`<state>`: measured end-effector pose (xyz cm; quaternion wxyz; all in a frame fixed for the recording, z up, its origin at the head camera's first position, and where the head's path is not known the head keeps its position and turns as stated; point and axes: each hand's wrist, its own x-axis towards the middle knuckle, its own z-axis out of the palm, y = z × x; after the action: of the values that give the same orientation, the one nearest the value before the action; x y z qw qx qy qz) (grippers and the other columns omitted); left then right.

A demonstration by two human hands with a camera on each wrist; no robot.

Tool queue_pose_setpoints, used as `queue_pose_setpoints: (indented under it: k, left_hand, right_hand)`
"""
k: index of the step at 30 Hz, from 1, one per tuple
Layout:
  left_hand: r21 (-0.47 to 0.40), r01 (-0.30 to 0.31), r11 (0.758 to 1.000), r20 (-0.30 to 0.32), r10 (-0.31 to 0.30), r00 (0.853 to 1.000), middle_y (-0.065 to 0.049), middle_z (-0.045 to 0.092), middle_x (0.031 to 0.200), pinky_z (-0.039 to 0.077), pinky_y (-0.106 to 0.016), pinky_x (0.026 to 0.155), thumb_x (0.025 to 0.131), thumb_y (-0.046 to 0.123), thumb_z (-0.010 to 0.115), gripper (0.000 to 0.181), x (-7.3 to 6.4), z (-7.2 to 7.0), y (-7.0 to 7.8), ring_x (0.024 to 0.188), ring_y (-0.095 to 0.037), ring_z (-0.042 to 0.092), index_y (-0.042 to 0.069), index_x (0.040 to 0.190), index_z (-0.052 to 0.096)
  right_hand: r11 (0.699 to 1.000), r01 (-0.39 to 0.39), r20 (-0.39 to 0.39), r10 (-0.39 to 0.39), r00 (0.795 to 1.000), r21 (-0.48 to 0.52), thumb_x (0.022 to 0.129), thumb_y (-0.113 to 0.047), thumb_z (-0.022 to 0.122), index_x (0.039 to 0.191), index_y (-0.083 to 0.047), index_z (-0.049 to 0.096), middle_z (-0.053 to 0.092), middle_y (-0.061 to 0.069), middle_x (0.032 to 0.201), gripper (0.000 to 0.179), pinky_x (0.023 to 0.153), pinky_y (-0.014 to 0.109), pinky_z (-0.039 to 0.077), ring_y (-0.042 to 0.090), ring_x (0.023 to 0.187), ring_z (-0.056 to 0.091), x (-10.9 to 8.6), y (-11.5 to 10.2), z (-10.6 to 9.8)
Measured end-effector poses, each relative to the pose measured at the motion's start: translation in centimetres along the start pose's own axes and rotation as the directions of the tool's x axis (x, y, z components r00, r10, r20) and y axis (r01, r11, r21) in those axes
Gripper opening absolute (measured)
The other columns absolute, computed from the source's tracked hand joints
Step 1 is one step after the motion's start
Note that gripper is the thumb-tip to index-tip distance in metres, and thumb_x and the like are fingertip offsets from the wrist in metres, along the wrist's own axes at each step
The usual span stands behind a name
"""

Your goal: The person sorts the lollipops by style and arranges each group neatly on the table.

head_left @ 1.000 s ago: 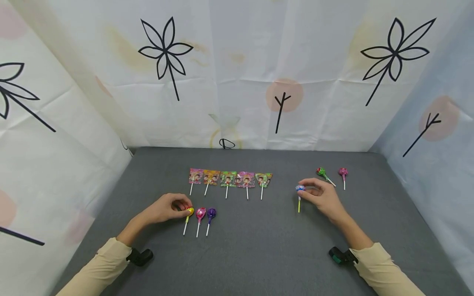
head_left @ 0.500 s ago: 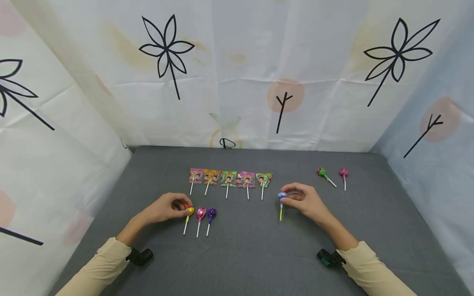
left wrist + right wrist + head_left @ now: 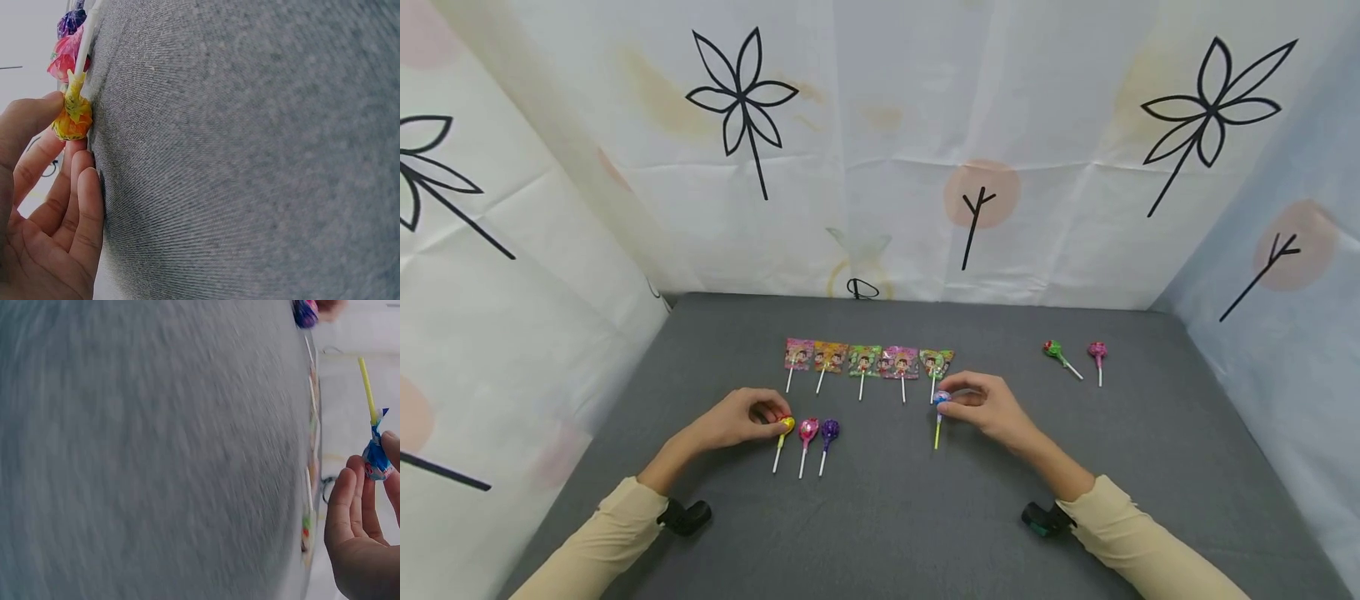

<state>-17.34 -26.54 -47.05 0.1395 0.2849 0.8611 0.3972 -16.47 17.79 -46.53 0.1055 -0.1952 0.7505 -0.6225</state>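
My left hand pinches the yellow lollipop by its wrapped head, at the left end of a short row on the table. Beside it lie a pink lollipop and a purple lollipop, sticks toward me. My right hand grips a blue lollipop with a yellow stick between thumb and fingers. In the right wrist view that lollipop appears raised off the table. In the head view it is just in front of the green flat-wrapped lollipop, the rightmost of the back row.
A back row of flat-packet lollipops includes an orange one and a pink one. Toward the far right lie a green-and-red lollipop and a dark pink lollipop. White printed cloth walls the grey table.
My right hand has carried the blue lollipop leftward, from near the two far-right lollipops to close by the back row's right end. My left hand has stayed on the yellow lollipop.
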Motion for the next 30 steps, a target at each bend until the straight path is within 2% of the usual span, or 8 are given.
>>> queue_pose_setpoints:
  k: [5,12,16,17,22,30]
  left_hand:
    - [-0.005,0.015,1.000,0.006,-0.015,1.000,0.003,0.066,0.095,0.052,-0.029,0.074,0.094,0.019,0.077,0.014,0.2,-0.1,0.3,0.086,-0.018,0.062,0.011,0.105,0.073]
    - [0.011,0.036,0.999,0.007,-0.036,0.999,0.000,0.066,0.093,0.051,-0.027,0.073,0.094,0.012,0.076,0.013,0.3,-0.1,0.6,0.085,-0.019,0.061,0.006,0.105,0.072]
    - [0.018,0.037,0.999,0.008,-0.038,0.999,0.001,0.066,0.093,0.051,-0.027,0.073,0.094,0.015,0.077,0.013,0.2,-0.1,0.5,0.085,-0.018,0.061,0.008,0.104,0.072]
    - [0.018,0.035,0.999,0.006,-0.035,0.999,0.002,0.066,0.093,0.051,-0.028,0.074,0.094,0.018,0.077,0.014,0.2,0.0,-0.1,0.085,-0.017,0.061,0.009,0.105,0.073]
    - [0.005,0.023,1.000,0.001,-0.023,1.000,0.004,0.066,0.094,0.052,-0.029,0.074,0.094,0.021,0.077,0.014,0.1,0.0,-0.1,0.086,-0.016,0.062,0.012,0.105,0.073]
    - [0.005,0.040,0.999,0.007,-0.040,0.999,0.003,0.066,0.094,0.052,-0.028,0.075,0.094,0.023,0.077,0.016,0.0,0.0,-0.1,0.087,-0.017,0.061,0.012,0.105,0.073]
  right_hand:
    - [0.999,-0.011,0.007,0.011,1.000,0.042,0.091,-0.001,0.077,0.117,0.007,0.069,0.069,0.018,0.112,0.029,0.079,0.034,0.056,0.029,0.096,0.071,0.1,0.3,1.5]
    - [0.995,0.000,0.087,-0.009,0.996,0.099,0.090,0.001,0.077,0.116,0.008,0.068,0.069,0.020,0.108,0.028,0.078,0.033,0.056,0.027,0.092,0.072,0.3,0.2,3.7]
    - [0.995,0.015,0.122,-0.027,0.992,0.102,0.089,0.003,0.076,0.115,0.009,0.068,0.069,0.021,0.107,0.028,0.077,0.032,0.056,0.034,0.092,0.071,0.7,0.1,5.0]
    - [0.995,0.022,0.130,-0.035,0.991,0.101,0.089,0.004,0.076,0.114,0.009,0.068,0.069,0.021,0.107,0.027,0.077,0.032,0.056,0.036,0.093,0.071,0.8,0.1,5.3]
    - [0.996,0.036,0.160,-0.049,0.986,0.086,0.088,0.005,0.076,0.111,0.009,0.068,0.070,0.021,0.105,0.025,0.073,0.029,0.054,0.042,0.094,0.070,1.5,-0.1,6.8]
    - [1.000,0.014,0.189,-0.016,0.982,0.009,0.086,0.004,0.079,0.104,0.006,0.071,0.071,0.014,0.098,0.020,0.067,0.026,0.052,0.026,0.085,0.072,2.9,-0.4,8.9]
